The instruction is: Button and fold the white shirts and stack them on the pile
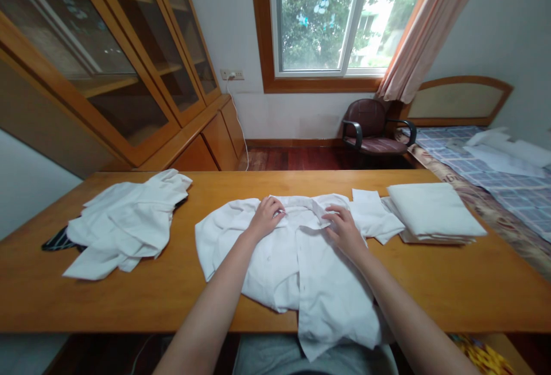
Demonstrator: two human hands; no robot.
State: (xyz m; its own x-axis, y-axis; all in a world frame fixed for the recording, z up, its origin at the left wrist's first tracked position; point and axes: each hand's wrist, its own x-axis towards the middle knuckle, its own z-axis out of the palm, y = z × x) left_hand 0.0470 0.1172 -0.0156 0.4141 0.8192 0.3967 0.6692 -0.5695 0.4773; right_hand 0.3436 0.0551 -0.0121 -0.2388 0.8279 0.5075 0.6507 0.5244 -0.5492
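A white button-up shirt (297, 260) lies spread front-up across the middle of a wooden table (451, 289), its lower hem hanging over the near edge. My left hand (266, 217) rests near the collar on the left side, fingers curled and pinching the fabric. My right hand (342, 227) lies on the right side of the collar, fingers pressed down on the cloth and gripping the placket edge.
A pile of crumpled white garments (129, 220) lies at the table's left, over a dark striped cloth (58, 242). A stack of folded white cloth (433, 211) sits at the right. Beyond are a cabinet (129, 76), a chair (372, 128) and a bed (503, 174).
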